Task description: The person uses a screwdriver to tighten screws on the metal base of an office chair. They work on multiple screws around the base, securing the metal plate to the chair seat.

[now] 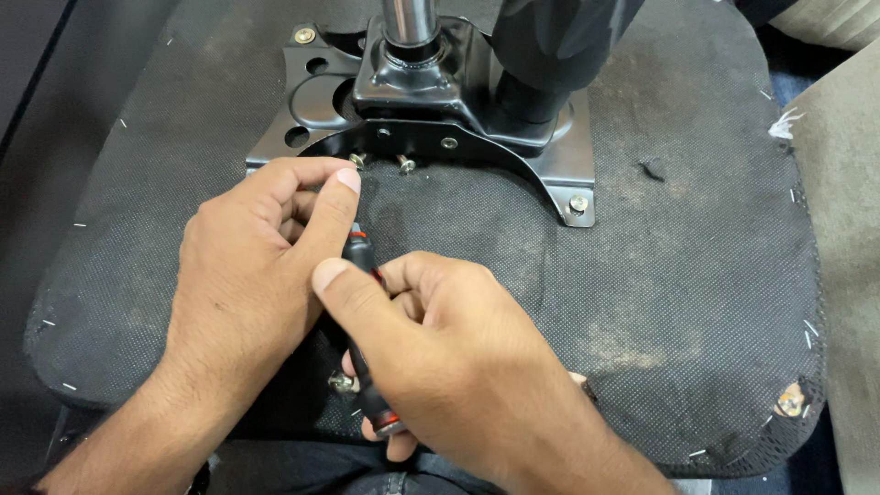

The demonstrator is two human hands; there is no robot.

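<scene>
My right hand [440, 339] fingers wrapped round a black-and-red screwdriver [367, 321], my left hand [257, 247] pinching its tip, near screws [403, 163] on the black metal plate [550, 165], upturned chair seat [660, 302] beneath.

Dark floor [37, 55] left, beige upholstery [839, 183] right

Repair workshop prob.; upturned chair seat [642, 275], metal mount plate [550, 174] exposed

Left hand [252, 266] fingers curled, thumb extended — right hand [440, 344] grip closed, thumb forward.
</scene>
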